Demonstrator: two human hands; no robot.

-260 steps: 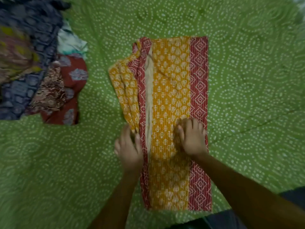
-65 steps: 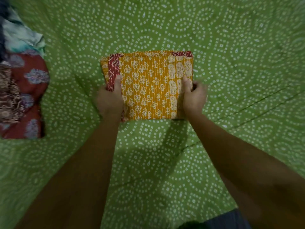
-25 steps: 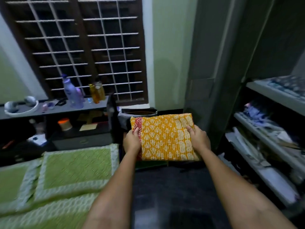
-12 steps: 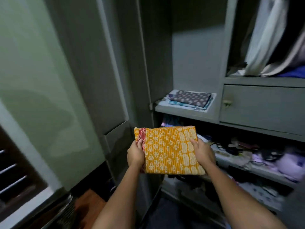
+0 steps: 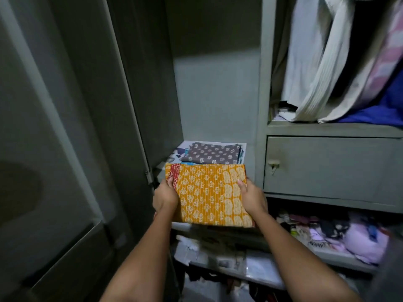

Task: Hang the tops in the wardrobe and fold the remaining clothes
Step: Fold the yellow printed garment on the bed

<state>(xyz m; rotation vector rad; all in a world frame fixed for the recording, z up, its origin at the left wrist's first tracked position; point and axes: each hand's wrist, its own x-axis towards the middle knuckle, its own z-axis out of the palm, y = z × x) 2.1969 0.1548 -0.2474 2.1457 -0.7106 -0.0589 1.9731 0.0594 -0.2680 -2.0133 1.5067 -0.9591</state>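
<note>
No text, label, brand, number or sign could be read anywhere in the picture. The papers (image 5: 220, 256) on the lower shelf, at lower centre of the frame, carried print, but it was too blurred to make out.

Single head view, looking forward-down, close into open wardrobe (image 5: 218, 94) shelves; forearms enter from below.
</note>
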